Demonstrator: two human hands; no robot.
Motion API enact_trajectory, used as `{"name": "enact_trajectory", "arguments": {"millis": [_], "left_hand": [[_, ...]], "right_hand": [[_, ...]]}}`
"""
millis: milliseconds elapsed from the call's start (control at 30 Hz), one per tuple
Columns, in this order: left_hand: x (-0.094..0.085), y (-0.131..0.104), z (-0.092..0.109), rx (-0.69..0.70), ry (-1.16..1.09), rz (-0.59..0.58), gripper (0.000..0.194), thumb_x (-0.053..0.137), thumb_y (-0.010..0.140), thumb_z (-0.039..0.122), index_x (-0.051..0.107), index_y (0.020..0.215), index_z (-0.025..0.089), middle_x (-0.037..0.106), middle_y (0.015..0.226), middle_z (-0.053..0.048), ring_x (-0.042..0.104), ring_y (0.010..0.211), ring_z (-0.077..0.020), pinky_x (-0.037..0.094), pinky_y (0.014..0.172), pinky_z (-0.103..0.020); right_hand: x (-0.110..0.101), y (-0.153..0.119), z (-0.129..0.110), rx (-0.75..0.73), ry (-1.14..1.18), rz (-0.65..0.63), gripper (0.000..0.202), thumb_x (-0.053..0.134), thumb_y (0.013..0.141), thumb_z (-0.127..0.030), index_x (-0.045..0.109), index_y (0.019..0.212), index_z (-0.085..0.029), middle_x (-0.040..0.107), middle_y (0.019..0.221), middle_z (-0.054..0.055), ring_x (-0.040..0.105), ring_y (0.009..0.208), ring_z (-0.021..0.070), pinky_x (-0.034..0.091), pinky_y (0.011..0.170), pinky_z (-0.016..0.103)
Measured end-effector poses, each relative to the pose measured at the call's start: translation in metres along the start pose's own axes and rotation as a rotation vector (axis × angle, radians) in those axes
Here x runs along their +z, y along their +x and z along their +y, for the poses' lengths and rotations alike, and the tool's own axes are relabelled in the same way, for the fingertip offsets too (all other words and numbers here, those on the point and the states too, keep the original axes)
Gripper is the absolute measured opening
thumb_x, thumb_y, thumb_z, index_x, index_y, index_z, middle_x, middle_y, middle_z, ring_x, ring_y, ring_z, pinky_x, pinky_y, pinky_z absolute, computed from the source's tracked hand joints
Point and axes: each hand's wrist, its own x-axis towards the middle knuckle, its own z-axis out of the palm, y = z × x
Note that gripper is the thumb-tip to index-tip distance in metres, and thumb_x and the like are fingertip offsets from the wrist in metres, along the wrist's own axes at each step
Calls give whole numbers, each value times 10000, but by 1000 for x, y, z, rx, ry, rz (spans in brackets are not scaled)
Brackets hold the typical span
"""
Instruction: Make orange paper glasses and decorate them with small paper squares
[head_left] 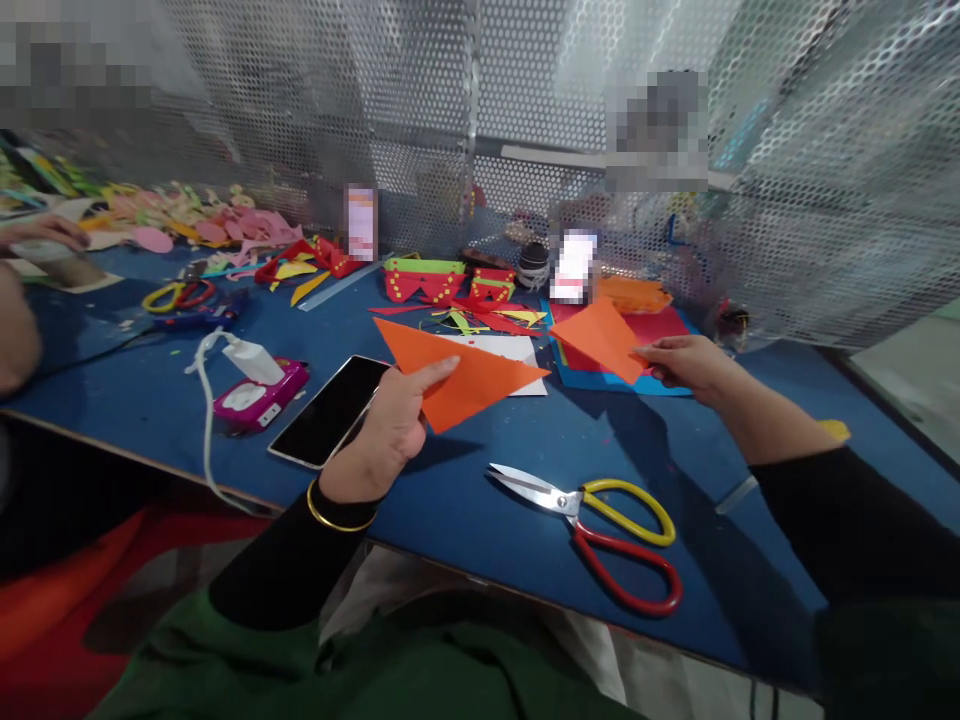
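My left hand (401,415) pinches an orange paper triangle (457,375), thumb on top, above the blue table beside a dark tablet-like device (330,410). Farther right, my right hand (679,362) grips the corner of a second orange paper piece (600,335). That piece is over a stack of red and blue sheets (667,335). White paper (529,350) shows partly behind the triangle. Scissors with one yellow and one red handle (574,505) lie between my arms near the front edge, touched by neither hand.
A pink power socket (259,395) with a white plug and cable sits at left. Behind are red and green paper crafts (424,282), scraps, two lit phones (576,265) and a perforated metal screen (540,100). Another person's hand (49,233) rests at far left, near other scissors (178,297).
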Motion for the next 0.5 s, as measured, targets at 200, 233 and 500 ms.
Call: {"name": "enact_trajectory", "arguments": {"millis": [200, 233, 500], "left_hand": [[0, -4, -8, -78, 43, -95, 381, 924, 577, 177, 728, 903, 154, 790, 922, -62, 752, 850, -247, 612, 850, -406], [0, -4, -9, -86, 47, -109, 386, 931, 571, 180, 731, 900, 159, 791, 916, -57, 749, 833, -237, 612, 837, -393], [3, -12, -15, -96, 115, -255, 377, 964, 529, 230, 745, 833, 186, 788, 882, -18, 726, 829, -202, 583, 811, -316]], "right_hand": [[7, -22, -30, -52, -161, 175, 249, 619, 886, -375, 699, 927, -143, 712, 929, 148, 662, 916, 263, 459, 756, 354], [10, -33, -38, -97, -142, 143, 243, 597, 899, -375, 710, 959, -169, 727, 933, 110, 665, 884, 233, 464, 759, 333], [67, -123, -92, -469, 73, -156, 247, 610, 897, -420, 738, 861, -212, 709, 722, 0, 582, 633, 132, 419, 583, 254]]}}
